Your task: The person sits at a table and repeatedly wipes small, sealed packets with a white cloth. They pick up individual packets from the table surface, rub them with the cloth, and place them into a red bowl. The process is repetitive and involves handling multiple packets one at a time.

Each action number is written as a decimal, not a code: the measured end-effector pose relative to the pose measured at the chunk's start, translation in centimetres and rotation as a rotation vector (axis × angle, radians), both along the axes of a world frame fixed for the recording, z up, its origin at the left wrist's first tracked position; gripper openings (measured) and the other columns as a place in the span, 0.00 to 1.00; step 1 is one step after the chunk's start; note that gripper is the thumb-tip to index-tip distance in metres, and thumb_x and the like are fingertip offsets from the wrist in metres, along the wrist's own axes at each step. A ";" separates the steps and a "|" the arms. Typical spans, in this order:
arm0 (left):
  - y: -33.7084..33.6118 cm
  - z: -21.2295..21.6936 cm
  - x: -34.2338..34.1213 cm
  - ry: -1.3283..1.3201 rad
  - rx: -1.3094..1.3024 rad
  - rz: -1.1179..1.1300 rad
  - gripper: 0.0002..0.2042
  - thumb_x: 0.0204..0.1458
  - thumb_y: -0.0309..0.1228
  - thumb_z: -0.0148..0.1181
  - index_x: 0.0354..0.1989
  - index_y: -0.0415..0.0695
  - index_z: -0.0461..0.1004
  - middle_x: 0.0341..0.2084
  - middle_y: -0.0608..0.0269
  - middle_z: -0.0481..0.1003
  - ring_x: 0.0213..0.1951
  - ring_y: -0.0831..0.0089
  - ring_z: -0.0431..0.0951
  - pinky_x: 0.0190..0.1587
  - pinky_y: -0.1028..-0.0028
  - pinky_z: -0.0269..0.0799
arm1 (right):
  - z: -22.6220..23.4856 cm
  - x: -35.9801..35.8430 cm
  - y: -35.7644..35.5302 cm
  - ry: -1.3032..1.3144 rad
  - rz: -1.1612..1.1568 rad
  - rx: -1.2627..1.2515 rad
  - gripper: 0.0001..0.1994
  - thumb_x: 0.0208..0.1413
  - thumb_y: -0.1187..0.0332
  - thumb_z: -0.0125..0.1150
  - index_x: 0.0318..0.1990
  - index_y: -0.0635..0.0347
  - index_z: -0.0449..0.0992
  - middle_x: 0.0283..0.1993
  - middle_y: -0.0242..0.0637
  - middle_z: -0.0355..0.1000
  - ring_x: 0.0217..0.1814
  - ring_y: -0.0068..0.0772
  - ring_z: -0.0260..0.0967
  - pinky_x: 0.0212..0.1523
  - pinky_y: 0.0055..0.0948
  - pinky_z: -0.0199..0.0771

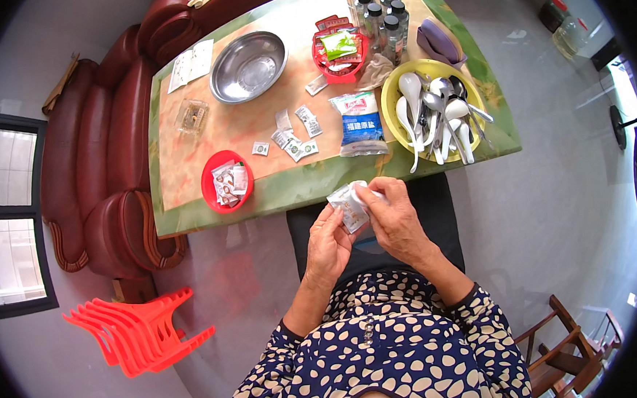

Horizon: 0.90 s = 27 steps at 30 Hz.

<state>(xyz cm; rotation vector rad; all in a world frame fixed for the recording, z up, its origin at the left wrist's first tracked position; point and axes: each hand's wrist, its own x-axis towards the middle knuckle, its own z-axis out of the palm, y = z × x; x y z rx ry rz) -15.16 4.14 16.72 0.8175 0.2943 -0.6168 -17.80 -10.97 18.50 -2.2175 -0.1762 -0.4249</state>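
My left hand (326, 244) pinches a small white printed sachet (351, 215) just off the table's near edge, above my lap. My right hand (398, 222) is closed at the sachet's upper right side, its fingers on a white edge; whether that edge is a second piece cannot be made out. Closest to my hands on the table are a blue and white plastic bag (361, 127) and several loose small sachets (295, 145). A red bowl (206, 178) with more white sachets in it stands at the near left.
Farther back are a steel basin (230, 92), a red basket (316, 52) of packets and dark-capped bottles (374, 22). A yellow basin (392, 114) of spoons stands at right, a clear ashtray (192, 117) at left. Stacked red plastic chairs (140, 330) and a wooden chair (561, 345) flank me.
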 end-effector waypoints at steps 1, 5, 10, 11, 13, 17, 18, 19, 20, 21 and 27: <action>-0.3 0.4 -0.1 0.004 -0.027 -0.005 0.18 0.64 0.33 0.41 0.60 0.39 0.61 0.53 0.56 0.69 0.55 0.65 0.70 0.56 0.63 0.68 | -0.3 0.3 0.3 -0.024 -0.001 -0.051 0.22 0.43 0.77 0.58 0.51 0.63 0.72 0.47 0.46 0.64 0.48 0.47 0.62 0.48 0.37 0.68; 0.1 0.0 0.0 0.009 -0.064 -0.032 0.20 0.66 0.41 0.37 0.59 0.41 0.62 0.53 0.58 0.70 0.53 0.68 0.70 0.56 0.64 0.65 | -1.0 0.4 1.6 -0.063 0.032 -0.199 0.24 0.44 0.74 0.58 0.54 0.62 0.71 0.50 0.46 0.63 0.51 0.46 0.62 0.49 0.37 0.67; -0.3 0.7 0.3 -0.017 -0.061 0.002 0.22 0.66 0.41 0.34 0.59 0.38 0.61 0.55 0.54 0.68 0.55 0.67 0.69 0.59 0.63 0.63 | -1.3 -0.3 1.8 -0.096 0.087 -0.264 0.23 0.46 0.72 0.56 0.54 0.61 0.72 0.50 0.43 0.63 0.50 0.42 0.62 0.47 0.35 0.66; -0.2 0.6 0.3 -0.014 -0.067 0.003 0.21 0.66 0.39 0.35 0.59 0.36 0.61 0.56 0.52 0.67 0.56 0.66 0.68 0.60 0.63 0.63 | -1.4 -0.6 1.8 -0.085 0.103 -0.273 0.22 0.46 0.72 0.56 0.53 0.62 0.72 0.50 0.42 0.63 0.50 0.41 0.62 0.47 0.35 0.67; 0.1 0.2 0.3 -0.009 -0.077 0.008 0.21 0.66 0.36 0.36 0.58 0.33 0.60 0.58 0.46 0.65 0.58 0.63 0.67 0.61 0.62 0.63 | -1.7 -1.3 1.6 -0.064 0.139 -0.289 0.22 0.46 0.72 0.56 0.53 0.62 0.72 0.50 0.41 0.63 0.49 0.40 0.62 0.46 0.34 0.67; 0.2 0.5 0.0 -0.006 0.028 -0.015 0.18 0.63 0.29 0.42 0.59 0.34 0.61 0.56 0.47 0.66 0.56 0.59 0.70 0.58 0.64 0.68 | -1.6 -2.9 0.5 0.019 0.224 -0.290 0.21 0.47 0.73 0.55 0.51 0.64 0.72 0.50 0.42 0.64 0.49 0.40 0.62 0.45 0.34 0.67; 0.2 0.6 0.1 0.002 0.050 -0.016 0.18 0.63 0.28 0.43 0.59 0.34 0.61 0.56 0.47 0.67 0.55 0.59 0.71 0.57 0.64 0.69 | -1.6 -3.2 0.1 0.042 0.253 -0.273 0.20 0.47 0.74 0.55 0.51 0.64 0.72 0.49 0.42 0.64 0.48 0.40 0.62 0.45 0.34 0.67; 0.3 0.6 0.1 0.011 0.071 -0.018 0.18 0.62 0.26 0.44 0.59 0.34 0.61 0.56 0.47 0.67 0.54 0.58 0.71 0.57 0.63 0.70 | -1.5 -3.3 -0.1 0.065 0.282 -0.255 0.20 0.47 0.74 0.54 0.51 0.64 0.72 0.49 0.42 0.64 0.48 0.41 0.62 0.45 0.34 0.68; 0.3 0.6 0.0 0.005 0.060 -0.017 0.17 0.62 0.26 0.44 0.58 0.34 0.61 0.55 0.48 0.68 0.54 0.60 0.72 0.56 0.64 0.70 | -1.0 -3.3 -0.3 0.064 0.265 -0.190 0.20 0.47 0.74 0.54 0.51 0.64 0.72 0.49 0.43 0.64 0.48 0.41 0.62 0.45 0.34 0.68; 0.4 0.6 0.0 -0.001 0.052 -0.018 0.17 0.62 0.26 0.44 0.58 0.34 0.62 0.54 0.49 0.69 0.53 0.61 0.73 0.56 0.64 0.70 | -0.4 -3.1 -0.5 0.062 0.245 -0.124 0.19 0.47 0.75 0.54 0.51 0.64 0.72 0.49 0.43 0.63 0.48 0.42 0.62 0.45 0.34 0.68; 0.7 -0.1 -0.5 -0.031 -0.026 -0.021 0.16 0.62 0.26 0.44 0.57 0.35 0.63 0.51 0.56 0.71 0.51 0.67 0.74 0.54 0.66 0.72 | -0.6 -1.1 1.1 -0.042 0.108 -0.251 0.24 0.46 0.74 0.55 0.55 0.66 0.69 0.51 0.45 0.63 0.50 0.44 0.62 0.50 0.36 0.66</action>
